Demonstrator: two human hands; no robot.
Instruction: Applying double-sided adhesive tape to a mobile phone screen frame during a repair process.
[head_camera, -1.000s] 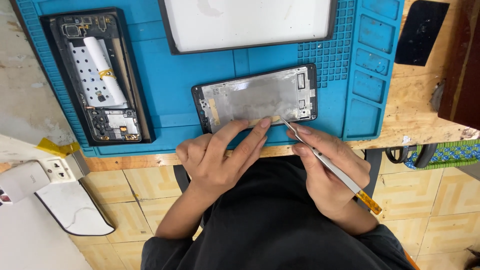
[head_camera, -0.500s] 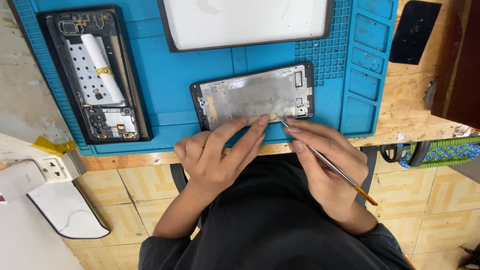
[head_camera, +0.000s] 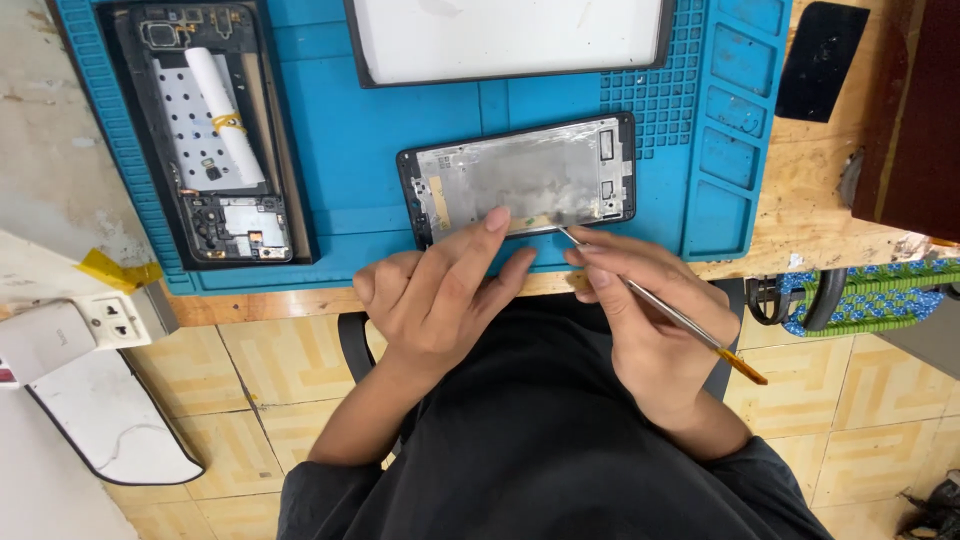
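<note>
Wooden tabletop (head_camera: 800, 215) with a blue repair mat (head_camera: 350, 130) on it, tiled floor below. On the mat's near edge, right of centre, lies the phone frame (head_camera: 520, 180), long side toward you, bare metal inner face up. Your left hand (head_camera: 440, 295) rests on the frame's near edge, fingers stretched flat, index tip touching the metal; nothing in its grip, just pressing down. Your right hand (head_camera: 650, 320) has its grip pinched on a thin metal tool (head_camera: 660, 305) with an orange-brown end; the tip touches the frame's lower edge, just beside your left index finger. At the mat's left sits an opened phone body (head_camera: 210, 130) with a white roll lying on it. A white-faced panel (head_camera: 510, 35) lies at the top edge. A black flat piece (head_camera: 822, 60) sits on the wood, right of the mat. A white power strip (head_camera: 80, 325) is at far left.
</note>
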